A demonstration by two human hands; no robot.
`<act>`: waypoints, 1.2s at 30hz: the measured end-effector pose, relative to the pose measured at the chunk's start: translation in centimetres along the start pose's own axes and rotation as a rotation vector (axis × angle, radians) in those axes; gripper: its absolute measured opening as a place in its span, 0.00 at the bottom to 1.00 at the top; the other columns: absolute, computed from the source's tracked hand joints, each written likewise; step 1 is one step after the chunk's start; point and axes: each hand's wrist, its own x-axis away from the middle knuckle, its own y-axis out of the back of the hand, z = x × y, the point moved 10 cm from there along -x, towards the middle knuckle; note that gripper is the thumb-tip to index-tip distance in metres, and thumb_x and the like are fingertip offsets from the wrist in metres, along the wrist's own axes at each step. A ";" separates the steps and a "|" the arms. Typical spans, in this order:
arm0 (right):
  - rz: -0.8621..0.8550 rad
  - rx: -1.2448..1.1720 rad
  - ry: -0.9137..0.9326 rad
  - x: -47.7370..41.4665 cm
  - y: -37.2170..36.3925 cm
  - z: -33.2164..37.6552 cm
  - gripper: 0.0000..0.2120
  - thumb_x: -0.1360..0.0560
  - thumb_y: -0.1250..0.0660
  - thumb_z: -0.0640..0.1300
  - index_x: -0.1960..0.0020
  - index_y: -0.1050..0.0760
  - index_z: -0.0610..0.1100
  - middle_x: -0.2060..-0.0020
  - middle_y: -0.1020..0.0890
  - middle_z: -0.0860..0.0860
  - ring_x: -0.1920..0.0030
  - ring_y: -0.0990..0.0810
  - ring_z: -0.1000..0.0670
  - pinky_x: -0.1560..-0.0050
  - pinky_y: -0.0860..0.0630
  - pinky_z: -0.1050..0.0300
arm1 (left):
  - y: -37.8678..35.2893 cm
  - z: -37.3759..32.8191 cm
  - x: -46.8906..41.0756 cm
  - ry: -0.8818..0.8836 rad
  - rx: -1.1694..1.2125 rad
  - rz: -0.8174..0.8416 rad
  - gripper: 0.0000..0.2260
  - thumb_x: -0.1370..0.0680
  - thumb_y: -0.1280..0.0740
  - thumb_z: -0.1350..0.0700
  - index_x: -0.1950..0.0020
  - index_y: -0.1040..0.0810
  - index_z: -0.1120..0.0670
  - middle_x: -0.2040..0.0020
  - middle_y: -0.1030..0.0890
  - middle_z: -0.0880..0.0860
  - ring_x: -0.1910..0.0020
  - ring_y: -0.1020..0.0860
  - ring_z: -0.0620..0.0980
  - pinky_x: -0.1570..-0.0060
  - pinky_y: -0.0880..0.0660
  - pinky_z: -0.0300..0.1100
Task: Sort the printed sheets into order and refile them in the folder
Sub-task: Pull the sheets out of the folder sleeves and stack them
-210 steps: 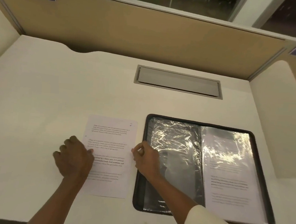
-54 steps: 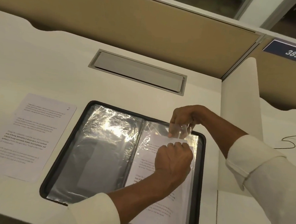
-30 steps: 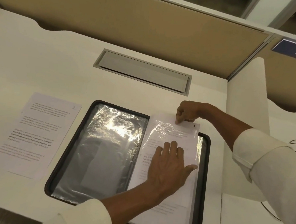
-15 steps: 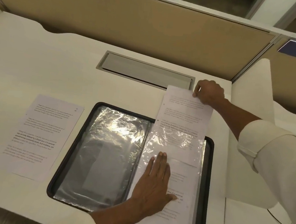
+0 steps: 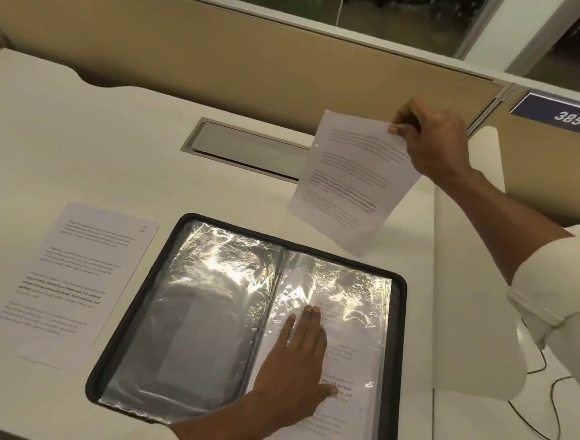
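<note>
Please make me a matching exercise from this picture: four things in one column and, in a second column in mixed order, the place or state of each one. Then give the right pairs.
Column one
1. left hand
2. right hand
3. sheet marked 2
4. folder

Column two
A. lies open on the desk
B. pinches the top corner of the lifted sheet
C. lies flat on the desk, left of the folder
D. presses flat on the right-hand plastic sleeve

Pairs: 1-D, 2-B, 3-C, 4-A
</note>
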 end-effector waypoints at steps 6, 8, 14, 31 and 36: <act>-0.059 -0.110 0.119 1.3 4.7 5.5 0.11 0.19 0.33 0.48 0.50 0.21 0.40 0.55 0.14 0.47 0.61 0.21 0.49 0.63 0.29 0.66 | 3.4 1.6 0.3 0.026 0.250 -0.029 0.34 0.17 0.35 0.38 0.17 0.38 0.55 0.13 0.53 0.53 0.14 0.55 0.54 0.16 0.53 0.54; -0.047 -0.154 0.135 1.7 6.2 6.9 0.10 0.19 0.32 0.47 0.50 0.20 0.39 0.54 0.14 0.47 0.60 0.20 0.51 0.60 0.30 0.72 | 6.2 4.6 1.1 0.197 0.537 -0.271 0.30 0.20 0.31 0.37 0.24 0.29 0.52 0.19 0.35 0.50 0.20 0.36 0.50 0.21 0.35 0.53; 0.111 -0.266 0.134 3.3 7.9 10.6 0.04 0.20 0.26 0.44 0.51 0.19 0.43 0.56 0.16 0.53 0.59 0.17 0.55 0.59 0.24 0.72 | 13.7 14.6 6.7 0.623 0.864 -0.780 0.41 0.30 0.22 0.32 0.24 0.33 0.48 0.29 0.25 0.48 0.33 0.23 0.50 0.37 0.21 0.52; 0.392 -1.253 -0.611 12.6 -11.5 20.1 0.34 0.35 0.18 0.64 0.39 0.19 0.41 0.47 0.13 0.46 0.48 0.14 0.44 0.46 0.20 0.43 | 16.2 25.3 20.1 0.594 1.251 -0.640 0.09 0.22 0.24 0.47 0.43 0.12 0.47 0.49 0.11 0.46 0.52 0.12 0.50 0.50 0.14 0.55; 0.569 -1.292 -0.763 18.9 -19.9 28.3 0.21 0.25 0.23 0.43 0.34 0.21 0.40 0.42 0.13 0.45 0.43 0.13 0.39 0.46 0.16 0.42 | 14.5 32.3 24.4 0.710 1.275 -0.581 0.09 0.20 0.26 0.48 0.42 0.13 0.47 0.49 0.11 0.45 0.52 0.12 0.48 0.49 0.15 0.50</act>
